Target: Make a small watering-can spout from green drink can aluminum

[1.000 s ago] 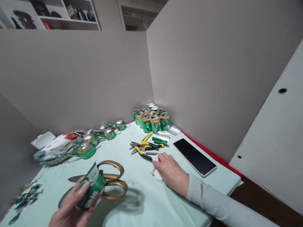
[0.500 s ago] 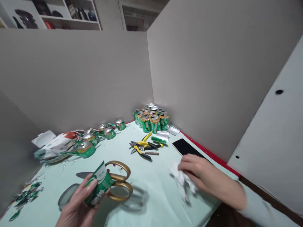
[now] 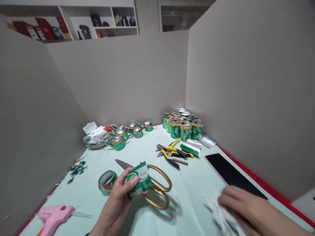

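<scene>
Near the table's middle, my left hand [image 3: 120,193] pinches a bent green-and-white piece of can metal [image 3: 140,180] between thumb and fingers. Behind and beneath it lies a large pair of scissors [image 3: 161,178] with gold handles, its dark blade pointing left. To the left of that hand sits a cut can ring [image 3: 107,182], its hollow inside showing. At the lower right, my right hand [image 3: 242,206], blurred by motion, has its fingers closed on a crumpled white cloth [image 3: 216,209]. That cloth's far end runs out of the frame.
Yellow-and-black pliers [image 3: 172,152] lie mid-table beside rolled can sheets [image 3: 190,147]. Green cans [image 3: 185,131] crowd the back corner. Small cut-can pieces [image 3: 118,143] line the back left. A black-screened tablet [image 3: 233,173] lies right, a pink glue gun [image 3: 55,216] front left.
The view has swung left, bringing the glue gun into the frame. My right hand has drawn the cloth nearer to me. My left hand still holds the can metal.
</scene>
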Tool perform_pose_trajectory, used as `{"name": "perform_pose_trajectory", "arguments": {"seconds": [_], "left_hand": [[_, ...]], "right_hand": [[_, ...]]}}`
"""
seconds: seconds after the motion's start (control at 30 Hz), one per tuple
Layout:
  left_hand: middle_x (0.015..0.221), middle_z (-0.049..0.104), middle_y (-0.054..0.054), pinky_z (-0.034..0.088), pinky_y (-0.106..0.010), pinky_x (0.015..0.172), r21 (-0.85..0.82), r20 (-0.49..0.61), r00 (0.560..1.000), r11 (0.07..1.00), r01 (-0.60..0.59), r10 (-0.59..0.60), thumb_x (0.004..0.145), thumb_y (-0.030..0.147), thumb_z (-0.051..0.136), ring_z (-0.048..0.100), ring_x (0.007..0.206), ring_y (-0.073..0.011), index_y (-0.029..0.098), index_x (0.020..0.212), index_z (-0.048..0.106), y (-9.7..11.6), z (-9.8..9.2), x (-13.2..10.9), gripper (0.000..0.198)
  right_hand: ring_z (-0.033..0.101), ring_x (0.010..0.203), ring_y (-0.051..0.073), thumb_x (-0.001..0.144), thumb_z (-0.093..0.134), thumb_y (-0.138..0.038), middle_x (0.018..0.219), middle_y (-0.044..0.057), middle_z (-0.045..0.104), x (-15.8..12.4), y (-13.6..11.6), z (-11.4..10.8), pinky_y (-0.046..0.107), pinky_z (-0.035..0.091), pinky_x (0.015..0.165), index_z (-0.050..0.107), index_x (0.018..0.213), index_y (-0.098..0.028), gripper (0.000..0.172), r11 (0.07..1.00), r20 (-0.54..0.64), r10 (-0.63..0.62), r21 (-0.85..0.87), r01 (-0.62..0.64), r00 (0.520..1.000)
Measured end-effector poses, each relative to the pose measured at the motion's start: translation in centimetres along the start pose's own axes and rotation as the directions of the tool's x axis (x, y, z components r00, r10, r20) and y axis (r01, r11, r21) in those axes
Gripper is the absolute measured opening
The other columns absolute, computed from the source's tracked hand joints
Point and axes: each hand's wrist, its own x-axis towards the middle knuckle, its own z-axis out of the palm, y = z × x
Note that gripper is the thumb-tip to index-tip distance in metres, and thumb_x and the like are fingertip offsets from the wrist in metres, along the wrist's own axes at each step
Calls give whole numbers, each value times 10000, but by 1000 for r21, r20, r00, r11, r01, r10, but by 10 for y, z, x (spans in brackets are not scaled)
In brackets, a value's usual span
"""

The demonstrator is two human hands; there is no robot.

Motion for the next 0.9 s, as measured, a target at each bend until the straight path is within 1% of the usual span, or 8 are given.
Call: {"name": "perform_pose_trajectory", "arguments": {"seconds": [0.13,0.27,0.43,0.53,0.6,0.7,0.8,0.9], "left_hand": [[748,717,-5,531,-200,604,86,117,991,993,-81,71,633,290,867,654,651,-131,174,853,701,-7,-4,2,299],[686,659,11,490,-205,609,156,184,976,977,-147,118,668,327,839,595,643,-129,166,791,709,-11,-4,2,241],[690,634,-4,433,-208,613,235,280,953,955,-183,114,692,298,819,547,672,-139,143,764,712,-15,-4,3,202],[682,631,-8,437,-224,614,234,316,942,954,-189,109,701,318,805,549,666,-151,149,760,709,-16,-4,1,203],[685,640,-12,451,-235,613,222,327,938,956,-191,111,716,324,793,566,655,-157,161,764,712,-15,-3,-2,188],[828,694,-57,493,-272,663,184,393,911,960,-212,125,727,297,790,633,722,-195,176,762,748,-12,-1,-5,133],[1085,702,-114,496,-344,866,156,424,879,939,-306,216,704,254,810,650,1003,-286,191,721,792,-9,-4,-2,68],[1284,650,-140,426,-389,1007,172,326,890,906,-388,319,665,200,828,522,1258,-346,207,692,806,-6,-9,6,36]], "right_hand": [[622,1093,291,897,433,-209,1214,129,650,66,-26,-3,457,523,909,712,1047,-247,319,998,45,40,37,-41,998],[565,1186,293,945,492,-424,1297,111,617,105,-53,0,459,457,995,629,1236,-258,363,898,218,121,392,-201,968],[624,961,219,860,651,-460,1044,65,669,129,-85,22,315,484,834,634,1122,-195,373,414,482,-169,826,-382,860],[619,834,167,875,618,-509,888,26,642,132,-95,41,266,455,743,616,1052,-190,365,39,537,-197,840,-541,820],[639,833,174,855,637,-514,872,37,645,131,-100,51,276,452,753,578,1082,-182,406,-114,579,-223,783,-611,784],[614,671,146,795,696,-491,777,20,636,130,-107,58,270,454,662,507,1176,-170,533,-73,621,-247,753,-654,744],[461,544,77,763,718,-415,696,-71,516,133,-109,56,200,355,539,481,1181,-187,532,123,578,-100,815,-567,810],[421,559,84,775,656,-328,693,-92,427,140,-104,50,205,320,532,485,1125,-199,410,365,453,33,824,-433,891]]}}
